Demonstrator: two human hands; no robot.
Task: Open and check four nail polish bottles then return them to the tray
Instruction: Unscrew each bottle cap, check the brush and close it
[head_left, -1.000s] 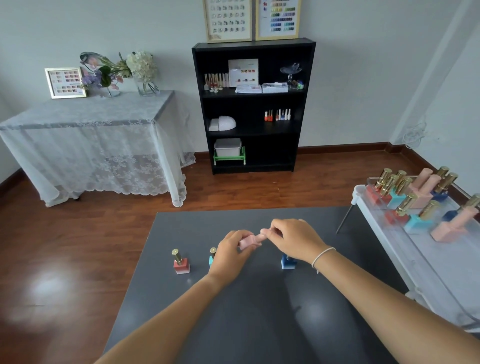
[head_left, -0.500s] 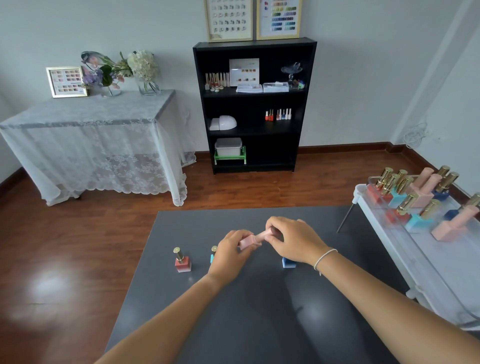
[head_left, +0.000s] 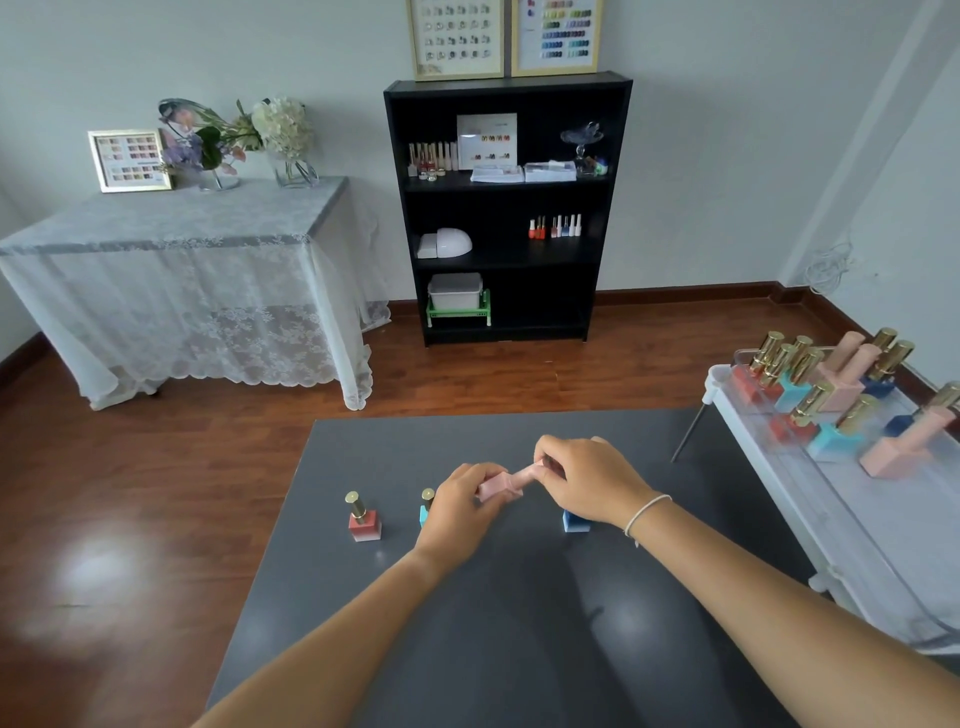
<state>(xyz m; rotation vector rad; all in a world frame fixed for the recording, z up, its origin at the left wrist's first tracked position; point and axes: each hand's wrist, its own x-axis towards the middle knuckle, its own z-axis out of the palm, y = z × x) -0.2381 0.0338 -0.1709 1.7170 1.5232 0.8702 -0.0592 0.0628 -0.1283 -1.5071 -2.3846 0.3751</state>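
Note:
Above the grey table (head_left: 519, 623) I hold a pale pink nail polish bottle (head_left: 498, 486) tilted on its side. My left hand (head_left: 462, 512) grips its square body. My right hand (head_left: 587, 480) pinches its pink cap (head_left: 527, 472). A red bottle with a gold cap (head_left: 363, 519) stands on the table to the left. A light blue bottle (head_left: 425, 509) stands partly hidden behind my left hand. A blue bottle (head_left: 575, 522) is mostly hidden under my right hand.
A white tray (head_left: 852, 525) at the right holds several more bottles in red, blue and pink. Beyond the table are wooden floor, a black shelf unit (head_left: 506, 208) and a lace-covered side table (head_left: 182, 270).
Both hands with the pink bottle have stayed almost in place. My right fingers have shifted slightly on the cap.

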